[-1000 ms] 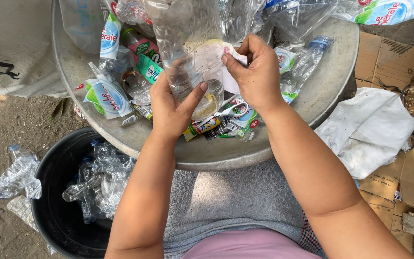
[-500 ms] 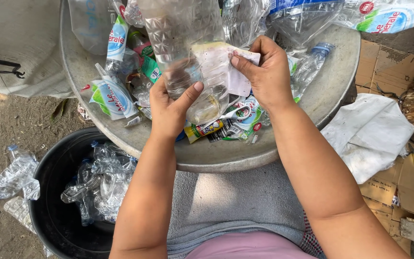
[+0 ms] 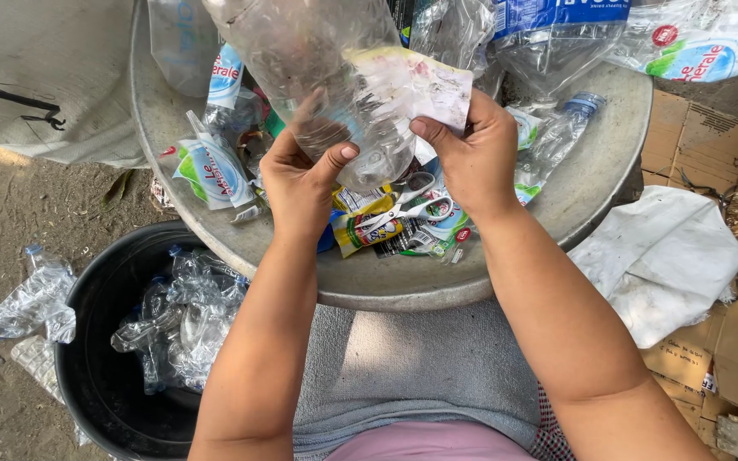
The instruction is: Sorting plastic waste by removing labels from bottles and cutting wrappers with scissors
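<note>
Bottle (image 3: 326, 77) gripped in left hand (image 3: 301, 183); right hand (image 3: 471, 162) fingers pinch label (image 3: 412, 90). Label may tear partway if yanked; scissors (image 3: 407, 201) lie just below.

Outdoor recycling yard: dirt ground (image 3: 36, 222), crushed plastic bottles (image 3: 177, 320), flattened cardboard (image 3: 698, 141).

Pale peeling label (image 3: 416, 90) on clear bottle (image 3: 326, 68)

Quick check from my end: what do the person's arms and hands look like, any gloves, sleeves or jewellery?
Both arms are bare from the bottom of the frame to the fingertips: no sleeves in view. The left hand and the right hand wear no gloves; no rings, watch or bracelets show. The nails are short and unpainted.
</note>
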